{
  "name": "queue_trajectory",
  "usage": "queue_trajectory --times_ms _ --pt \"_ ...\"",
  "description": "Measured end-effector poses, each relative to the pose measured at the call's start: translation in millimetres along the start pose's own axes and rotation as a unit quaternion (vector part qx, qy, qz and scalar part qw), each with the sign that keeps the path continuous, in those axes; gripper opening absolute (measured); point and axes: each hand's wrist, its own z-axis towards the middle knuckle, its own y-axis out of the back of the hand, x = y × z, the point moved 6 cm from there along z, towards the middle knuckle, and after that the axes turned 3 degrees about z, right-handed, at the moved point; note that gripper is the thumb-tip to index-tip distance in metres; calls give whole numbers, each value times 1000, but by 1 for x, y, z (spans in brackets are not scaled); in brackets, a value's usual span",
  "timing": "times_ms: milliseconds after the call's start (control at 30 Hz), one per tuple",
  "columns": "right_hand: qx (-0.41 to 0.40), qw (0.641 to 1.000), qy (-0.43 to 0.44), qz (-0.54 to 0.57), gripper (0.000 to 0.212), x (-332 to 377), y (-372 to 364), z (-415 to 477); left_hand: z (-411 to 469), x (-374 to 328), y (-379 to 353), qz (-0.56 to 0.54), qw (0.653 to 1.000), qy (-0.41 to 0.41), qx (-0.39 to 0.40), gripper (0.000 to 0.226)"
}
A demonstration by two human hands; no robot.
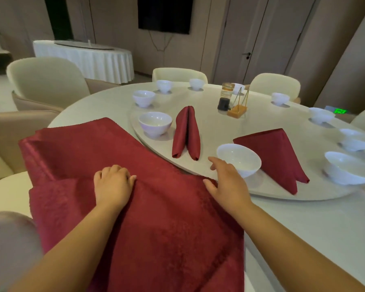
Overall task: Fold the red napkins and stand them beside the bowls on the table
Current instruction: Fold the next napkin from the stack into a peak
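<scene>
A large red napkin (pixel 135 218) lies spread over the near edge of the round table (pixel 303 228), partly folded at its left side. My left hand (pixel 112 184) rests on it with fingers curled and pinching the cloth. My right hand (pixel 226 182) lies flat at the napkin's right corner, fingers apart, next to a white bowl (pixel 240 159). A folded red napkin (pixel 187 133) stands beside another white bowl (pixel 155 123). A second folded napkin (pixel 278 157) stands right of the near bowl.
Several more white bowls (pixel 346 167) ring the turntable (pixel 209 169). A glass jar, a dark bottle (pixel 222 103) and a wooden stand (pixel 237 110) sit near its far side. Cream chairs (pixel 46 81) surround the table. A white-draped table (pixel 84 57) stands behind.
</scene>
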Motion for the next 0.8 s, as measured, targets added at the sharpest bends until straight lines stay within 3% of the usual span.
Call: queue_trajectory --times_ms 167,267,333,400,600,800 --pt "-36 996 36 74 39 -5 17 -36 2 0 -5 18 1000 -8 8 30" --pt "82 983 152 66 35 14 15 -79 3 1 -5 26 1000 -7 12 31" --pt "211 959 175 66 48 19 4 -109 2 0 -5 20 1000 -8 16 31" --pt "269 943 191 41 53 13 -2 -129 1 0 -4 16 1000 -8 15 30" --pt "173 963 206 16 39 -13 18 -138 -2 1 2 -26 1000 -2 -3 28" --pt "34 991 127 8 9 -61 69 -111 0 14 8 -120 990 64 -35 28"
